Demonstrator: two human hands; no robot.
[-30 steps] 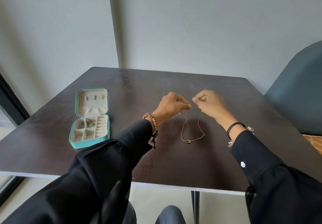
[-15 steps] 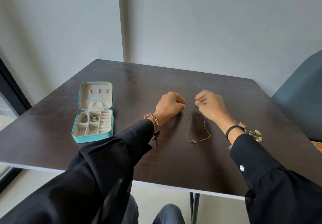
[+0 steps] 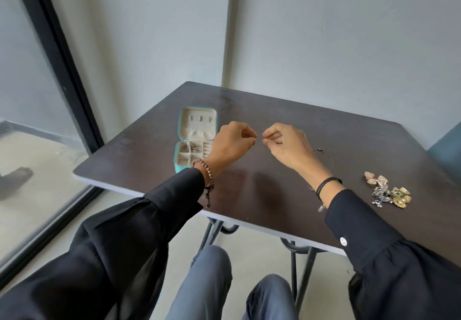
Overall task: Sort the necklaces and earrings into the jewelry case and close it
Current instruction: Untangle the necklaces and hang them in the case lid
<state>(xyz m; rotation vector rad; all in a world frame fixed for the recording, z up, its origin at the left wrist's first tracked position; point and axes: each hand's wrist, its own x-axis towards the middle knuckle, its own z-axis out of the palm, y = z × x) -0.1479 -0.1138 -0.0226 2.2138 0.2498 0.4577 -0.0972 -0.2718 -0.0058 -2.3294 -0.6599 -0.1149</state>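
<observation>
The teal jewelry case (image 3: 178,155) lies open on the dark table (image 3: 274,200), with chains in its left compartments. My left hand (image 3: 233,144) hovers just right of the case, thumb and forefinger pinched together. My right hand (image 3: 284,145) faces it a finger's width away, also pinched. I see no chain between the fingertips. Part of a thin necklace (image 3: 320,150), a dark clasp and a faint line of chain, lies on the table right of my right hand. A heap of gold and silver earrings (image 3: 388,192) sits near the table's right side.
A grey wall corner stands behind the table. A glass door with a black frame (image 3: 62,75) is on the left. A blue chair (image 3: 446,150) shows at the right edge. My knees are under the table's near edge.
My view has swung back and left, bringing the earrings fully into sight. Both hands have moved left toward the case, away from the spot where the necklace lay.
</observation>
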